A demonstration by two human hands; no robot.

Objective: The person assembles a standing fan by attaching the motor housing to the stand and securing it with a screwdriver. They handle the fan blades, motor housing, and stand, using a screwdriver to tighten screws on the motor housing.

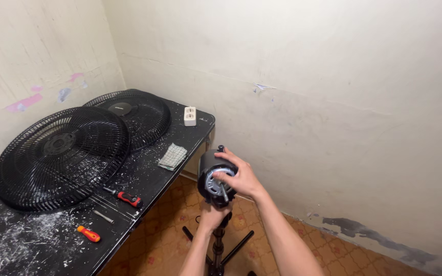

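A black fan motor head (212,166) stands on a thin black stand (218,245) beside the table. Its front shows a silver metal plate with a shaft sticking out. My right hand (240,176) lies over the front of the motor, fingers curled at the plate by the shaft. From below, my left hand (214,214) grips the underside of the motor head, where it meets the stand's pole.
A black table (37,245), speckled with white scratches, stands at left. On it lie two black fan grilles (60,156) (134,115), a red-handled screwdriver (125,197), an orange-handled one (89,234), a metal pin (103,216), a folded cloth (173,156) and a white socket block (190,116). Patterned floor tiles (333,255) below.
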